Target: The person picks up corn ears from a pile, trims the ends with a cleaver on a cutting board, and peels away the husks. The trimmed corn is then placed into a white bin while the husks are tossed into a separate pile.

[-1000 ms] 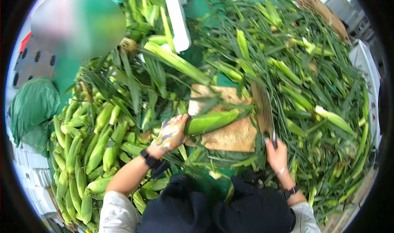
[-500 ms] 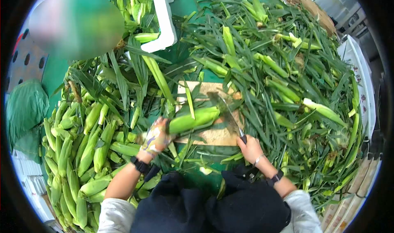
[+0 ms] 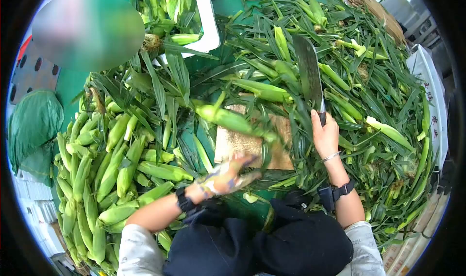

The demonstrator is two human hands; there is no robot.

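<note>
My right hand (image 3: 326, 134) grips the dark handle of a broad-bladed knife (image 3: 307, 67), its blade pointing away from me over the leaves. My left hand (image 3: 228, 176), in a patterned glove, is slightly blurred, with its fingers apart and nothing in them. It is over the near left corner of a wooden cutting board (image 3: 230, 147). An ear of corn in its green husk (image 3: 228, 119) lies slantwise across the board in this view, beyond my left fingers, its right end smeared by motion. Another husked ear (image 3: 264, 89) rests past the board's far edge.
A heap of unshucked corn (image 3: 104, 179) fills the left side. Loose green leaves and stalks (image 3: 374, 145) pile up on the right, beside a white printed box (image 3: 429, 101). At the back, a white foam crate (image 3: 208, 25) holds more ears. A green mesh bag (image 3: 34, 130) sits far left.
My left hand has let go of the ear of corn and opened, moving right and nearer to me. My right hand has raised the knife off the board, away to the upper right.
</note>
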